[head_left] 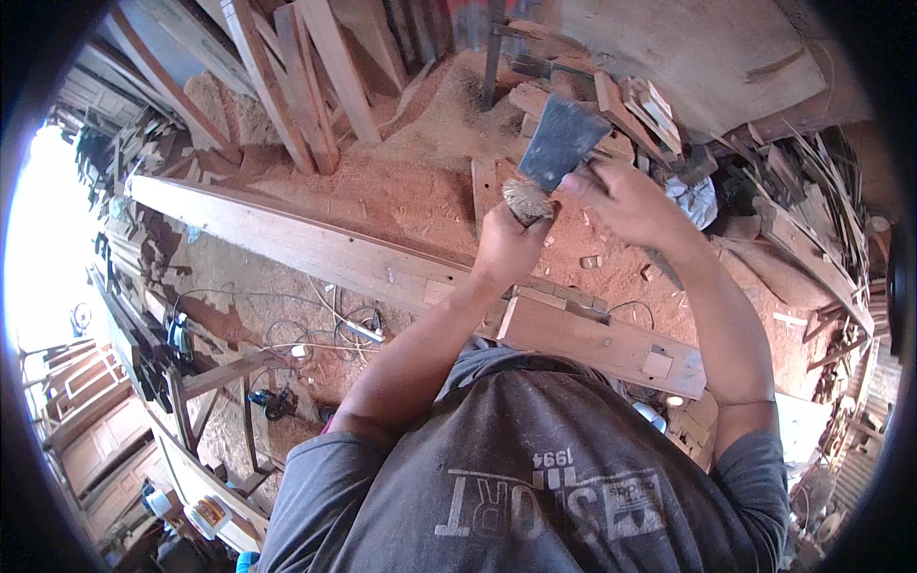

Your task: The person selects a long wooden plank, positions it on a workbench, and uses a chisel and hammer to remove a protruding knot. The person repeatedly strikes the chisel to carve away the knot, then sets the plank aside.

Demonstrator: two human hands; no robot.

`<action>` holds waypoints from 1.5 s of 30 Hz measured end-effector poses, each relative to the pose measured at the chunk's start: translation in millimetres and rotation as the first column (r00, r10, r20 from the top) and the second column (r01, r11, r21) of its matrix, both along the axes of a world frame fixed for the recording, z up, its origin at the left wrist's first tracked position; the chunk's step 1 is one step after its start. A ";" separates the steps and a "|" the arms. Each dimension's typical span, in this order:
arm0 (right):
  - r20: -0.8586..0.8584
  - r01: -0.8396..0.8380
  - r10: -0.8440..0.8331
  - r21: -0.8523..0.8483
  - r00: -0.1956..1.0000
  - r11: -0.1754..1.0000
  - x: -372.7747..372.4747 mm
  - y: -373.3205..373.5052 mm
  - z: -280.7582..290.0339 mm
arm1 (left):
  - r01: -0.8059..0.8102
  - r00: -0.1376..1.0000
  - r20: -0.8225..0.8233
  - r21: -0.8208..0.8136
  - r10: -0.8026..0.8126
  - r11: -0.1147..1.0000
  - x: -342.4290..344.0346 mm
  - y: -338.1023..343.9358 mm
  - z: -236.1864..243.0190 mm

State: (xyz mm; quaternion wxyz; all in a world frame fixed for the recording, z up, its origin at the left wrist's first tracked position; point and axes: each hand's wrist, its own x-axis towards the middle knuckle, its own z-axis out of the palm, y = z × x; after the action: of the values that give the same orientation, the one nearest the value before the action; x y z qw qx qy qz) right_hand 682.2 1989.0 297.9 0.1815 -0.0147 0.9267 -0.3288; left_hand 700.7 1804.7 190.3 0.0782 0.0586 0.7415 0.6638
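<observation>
My left hand (509,246) is closed around a short beige piece with a round, ridged end (527,200), which points up and away from me. What this piece is, I cannot make out. Just right of it, my right hand (632,205) grips a dark blue-grey flat sheet (562,140) at its lower right edge, with the thumb toward the left hand. The sheet's far edge is slightly blurred. It overlaps or nearly touches the beige piece; I cannot tell which. Both hands are held up beyond a long wooden beam (315,246).
A shorter board (602,339) lies against my front. Tall planks (310,91) lean at the back left. Offcuts (650,110) are heaped at the back right. Sawdust covers the floor (411,196). Cables (334,329) and a dark power tool (274,402) lie at the left.
</observation>
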 end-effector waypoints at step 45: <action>0.181 0.356 -0.307 -0.469 0.934 0.808 51.9 6.1 19.2 | 0.000 0.978 0.204 0.162 -0.034 0.987 -38.7 -7.3 -10.0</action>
State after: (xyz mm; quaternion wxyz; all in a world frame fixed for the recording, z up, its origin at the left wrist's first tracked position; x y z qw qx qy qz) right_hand 734.1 1995.1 317.0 0.1563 0.1173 0.7897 -0.5815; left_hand 662.0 1797.4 180.3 0.1553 0.0020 0.6729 0.7233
